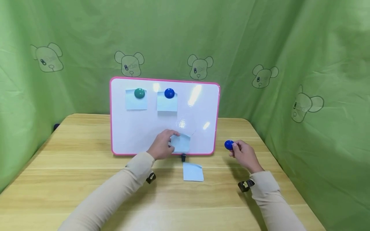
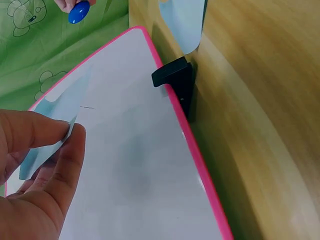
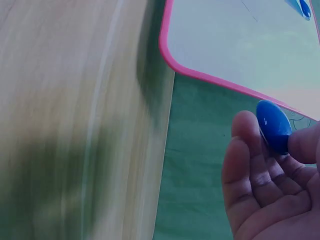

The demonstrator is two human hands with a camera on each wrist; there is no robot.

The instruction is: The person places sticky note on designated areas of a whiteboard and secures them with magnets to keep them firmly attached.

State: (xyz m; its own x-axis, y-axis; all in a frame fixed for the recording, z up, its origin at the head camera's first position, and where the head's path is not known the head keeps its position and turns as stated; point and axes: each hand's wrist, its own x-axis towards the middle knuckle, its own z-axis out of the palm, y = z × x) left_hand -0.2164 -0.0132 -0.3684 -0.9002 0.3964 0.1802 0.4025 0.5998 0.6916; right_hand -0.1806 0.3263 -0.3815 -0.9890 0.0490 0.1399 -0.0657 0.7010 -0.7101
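Note:
A pale blue sticky note is pinched between the thumb and fingers of my left hand, in front of the lower part of a pink-framed whiteboard. The left wrist view shows the pinched sheet slightly bent. To the right of the board, my right hand pinches a round blue magnet, held above the table. Two more notes are up on the board: the left note under a green magnet, the other note under a blue magnet.
Another blue note lies on the wooden table before the board. A black clip sits at the board's bottom edge. Green curtains with bear-head drawings surround the table's back and sides.

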